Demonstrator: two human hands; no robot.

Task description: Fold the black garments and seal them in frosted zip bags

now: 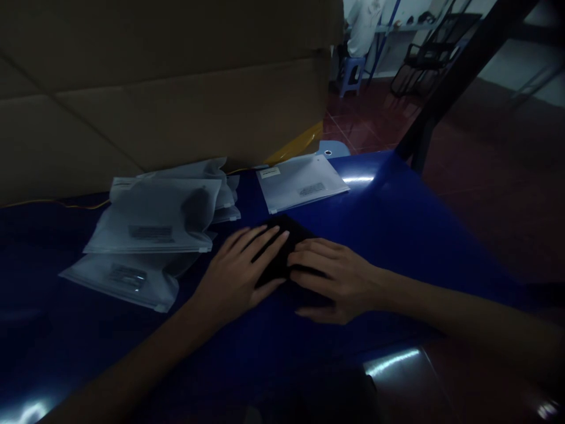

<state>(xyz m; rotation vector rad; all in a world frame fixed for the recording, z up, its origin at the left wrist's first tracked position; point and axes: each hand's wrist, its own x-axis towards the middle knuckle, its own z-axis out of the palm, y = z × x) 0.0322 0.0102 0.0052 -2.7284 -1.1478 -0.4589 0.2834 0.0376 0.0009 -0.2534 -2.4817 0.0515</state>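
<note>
On the blue table (375, 218) lies a flat, black item (282, 222), perhaps folded cloth; the dark picture hides its kind. My left hand (241, 268) rests on its left part, palm down with the fingers spread. From the right, my right hand (333, 274) touches it with fingers slightly bent and apart, and the thumb points left. Neither hand is wrapped round it. Left of my hands, frosted zip bags (152, 206) with dark printed labels lie in an overlapping pile. Another frosted zip bag (300, 179) lies flat just beyond the black item.
A large cardboard box (189, 112) stands along the table's far side. Yellow tape or film (298, 144) shows at its base. A dark slanted metal post (459, 76) rises at the right. Farther back are a seated person (364, 26), a blue stool (352, 73) and a black chair (435, 56).
</note>
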